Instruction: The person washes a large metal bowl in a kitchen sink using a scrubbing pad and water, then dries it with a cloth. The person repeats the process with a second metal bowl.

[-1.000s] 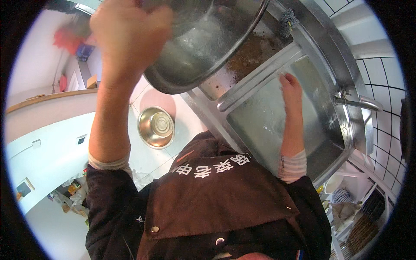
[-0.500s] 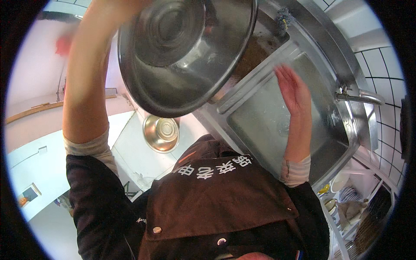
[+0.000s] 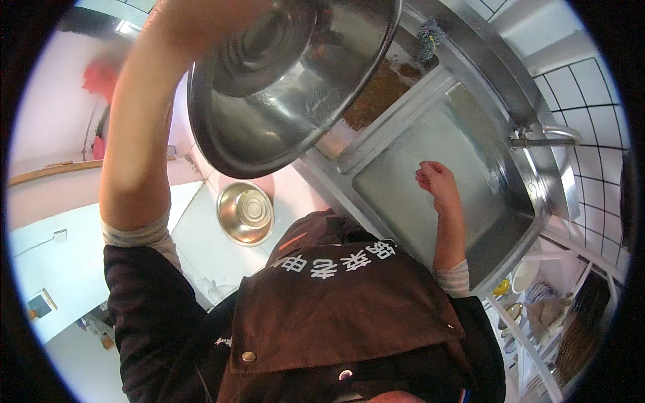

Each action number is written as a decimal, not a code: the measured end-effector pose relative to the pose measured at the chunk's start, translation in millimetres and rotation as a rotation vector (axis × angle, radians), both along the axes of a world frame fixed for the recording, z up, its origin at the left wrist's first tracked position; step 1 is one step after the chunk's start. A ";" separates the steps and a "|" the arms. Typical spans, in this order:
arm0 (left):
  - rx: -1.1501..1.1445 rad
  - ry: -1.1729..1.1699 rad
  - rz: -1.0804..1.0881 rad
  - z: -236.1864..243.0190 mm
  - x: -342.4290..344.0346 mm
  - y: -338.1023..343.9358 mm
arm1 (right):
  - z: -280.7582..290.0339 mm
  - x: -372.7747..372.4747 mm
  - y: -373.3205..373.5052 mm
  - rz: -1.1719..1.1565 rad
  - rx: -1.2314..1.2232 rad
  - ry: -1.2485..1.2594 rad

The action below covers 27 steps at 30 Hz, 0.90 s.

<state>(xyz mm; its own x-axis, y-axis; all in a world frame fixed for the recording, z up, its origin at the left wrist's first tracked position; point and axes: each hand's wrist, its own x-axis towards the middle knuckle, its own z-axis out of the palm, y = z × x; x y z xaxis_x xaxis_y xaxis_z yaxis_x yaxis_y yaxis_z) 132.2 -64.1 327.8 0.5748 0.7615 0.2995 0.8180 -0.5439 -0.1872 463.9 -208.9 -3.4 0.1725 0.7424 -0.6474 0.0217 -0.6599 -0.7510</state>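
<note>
A large, wide metal basin (image 3: 282,94) is tilted up at the upper left, its inside facing me. My left hand (image 3: 208,20) is at the basin's upper left side and seems to grip it; blur and the top of the picture hide most of its fingers. My right hand (image 3: 437,181) hangs over the right-hand bowl of a steel sink (image 3: 396,127), fingers curled in and nothing visible in them. Water appears to stand in that bowl (image 3: 463,144). Brown residue (image 3: 379,94) shows in the other bowl, beyond the divider.
A smaller metal bowl (image 3: 246,211) rests on white tiles below, left of me. A faucet (image 3: 547,138) stands at the sink's right edge. On the sink's far ledge lies a dark scouring pad (image 3: 430,37). Lower right, a rack (image 3: 524,342) holds several items.
My right hand has drawn back toward me, its outstretched fingers now curled. The basin has shifted slightly, uncovering more of the brown residue. My left hand stays by the basin.
</note>
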 end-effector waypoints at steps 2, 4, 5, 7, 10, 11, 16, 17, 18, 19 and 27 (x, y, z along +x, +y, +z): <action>0.110 -0.028 -0.128 -2.7 -0.8 -3.4 | 4.5 -1.4 -10.8 0.008 -0.006 0.014; 0.017 -0.226 -0.096 -1.4 3.0 -9.5 | 14.2 0.5 -13.5 -0.044 0.072 -0.092; -0.135 -0.410 -0.003 1.9 9.5 -15.2 | 17.6 3.0 -14.4 -0.071 0.109 -0.146; -0.117 -0.465 0.086 14.6 10.9 -46.8 | -9.7 8.4 -7.3 0.092 0.074 -0.293; 0.037 -0.412 -0.176 -11.0 22.1 -50.9 | -17.3 41.3 -51.2 0.012 -0.009 -0.368; -0.080 -0.478 -0.163 -8.1 17.8 -50.5 | -18.3 43.2 -63.2 -0.010 -0.027 -0.327; 0.193 -0.382 -0.387 -41.8 3.8 -54.8 | -9.7 8.2 -105.1 -0.003 -0.067 -0.270; 0.273 -0.412 -0.439 -43.5 8.2 -59.7 | -12.3 2.5 -109.4 -0.007 -0.051 -0.259; 0.270 -0.436 -0.438 -43.2 11.2 -65.1 | -13.2 -4.0 -110.9 0.030 -0.018 -0.282; 0.269 -0.464 -0.443 -42.0 13.5 -69.6 | -11.9 -11.2 -109.7 0.065 0.018 -0.306; 0.259 -0.590 -0.231 -29.9 50.5 -136.7 | 16.3 -53.8 -92.9 0.278 0.306 -0.280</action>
<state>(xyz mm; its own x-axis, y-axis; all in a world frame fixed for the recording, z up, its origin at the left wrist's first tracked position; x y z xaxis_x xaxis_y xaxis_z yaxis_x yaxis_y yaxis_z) 182.8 -200.8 297.9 0.3983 0.5003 0.7688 0.6916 -0.7143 0.1066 410.1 -301.9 12.9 0.0772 0.9337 -0.3495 0.3944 -0.3506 -0.8494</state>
